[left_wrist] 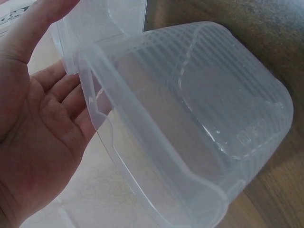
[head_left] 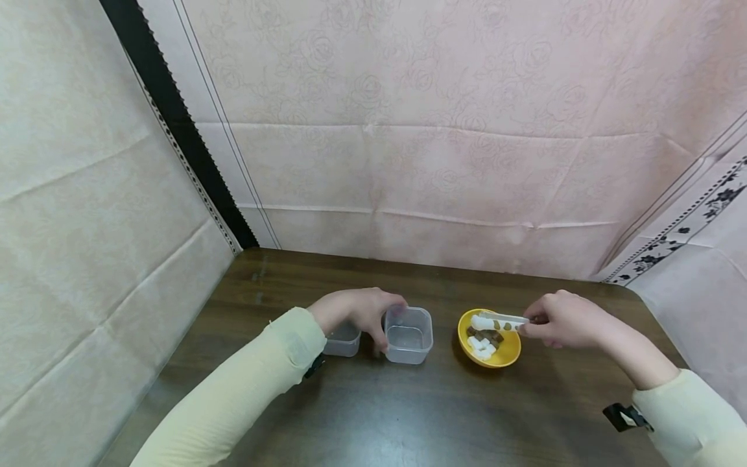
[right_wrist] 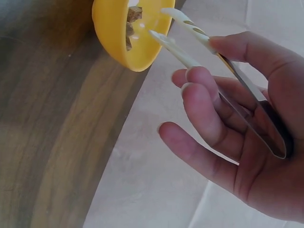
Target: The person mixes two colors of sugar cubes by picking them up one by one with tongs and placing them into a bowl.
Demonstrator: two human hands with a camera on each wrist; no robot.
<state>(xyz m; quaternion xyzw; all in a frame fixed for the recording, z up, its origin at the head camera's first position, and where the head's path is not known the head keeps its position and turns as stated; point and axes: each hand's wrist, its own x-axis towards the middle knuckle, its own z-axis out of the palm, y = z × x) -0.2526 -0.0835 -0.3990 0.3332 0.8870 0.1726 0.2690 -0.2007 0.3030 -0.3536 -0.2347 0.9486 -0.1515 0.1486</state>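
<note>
My left hand (head_left: pixel 369 314) spreads its thumb and fingers about the left side of a clear plastic container (head_left: pixel 410 331), fingertips right at its rim. A second clear container (left_wrist: pixel 204 99) stands on the left, partly hidden under the wrist in the head view. My right hand (head_left: pixel 569 319) holds a pair of tweezers (right_wrist: pixel 237 71) with metal arms and white tips, pinched between thumb and fingers. The tips stand apart, with nothing between them in the right wrist view. They hang over a yellow bowl (head_left: pixel 509 356) that holds brown cubes (head_left: pixel 495 338) and white pieces (head_left: pixel 482 349).
Both containers and the bowl stand on a dark brown wooden table (head_left: pixel 385 415). A pale patterned cloth (head_left: pixel 408 181) hangs behind the table, with more cloth along its left and right sides.
</note>
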